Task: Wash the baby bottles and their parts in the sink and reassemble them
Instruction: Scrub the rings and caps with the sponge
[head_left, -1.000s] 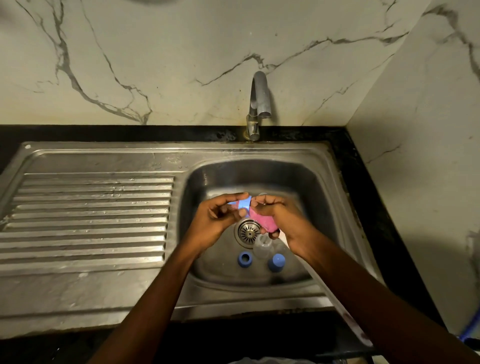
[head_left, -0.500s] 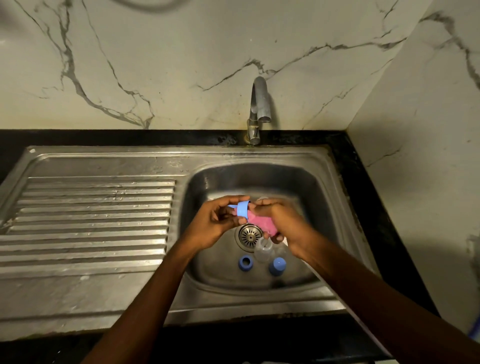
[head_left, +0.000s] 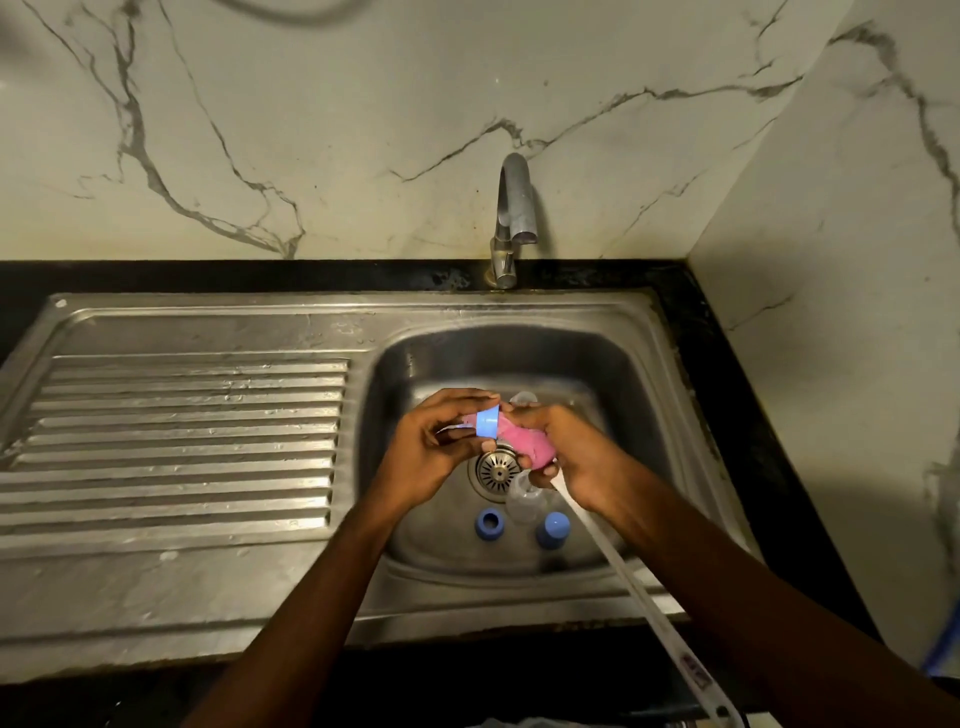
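Over the sink basin (head_left: 613, 364), my left hand (head_left: 434, 449) pinches a blue bottle ring (head_left: 488, 422) between thumb and fingers. My right hand (head_left: 566, 452) grips a pink sponge (head_left: 524, 441) on a long white handle (head_left: 639, 592) and presses it against the ring. On the basin floor lie a clear bottle part (head_left: 522, 499), a blue ring (head_left: 489, 524) and a blue cap (head_left: 553, 529). Another clear piece (head_left: 523, 399) shows just behind my right hand.
The drain strainer (head_left: 496, 470) sits below my hands. A steel tap (head_left: 511, 218) stands behind the basin with no water running. The ribbed drainboard (head_left: 182, 441) stretches left. Marble walls close the back and right.
The blue ring has turned in my left hand, its rim now facing the sponge more squarely. Both hands stayed over the drain.
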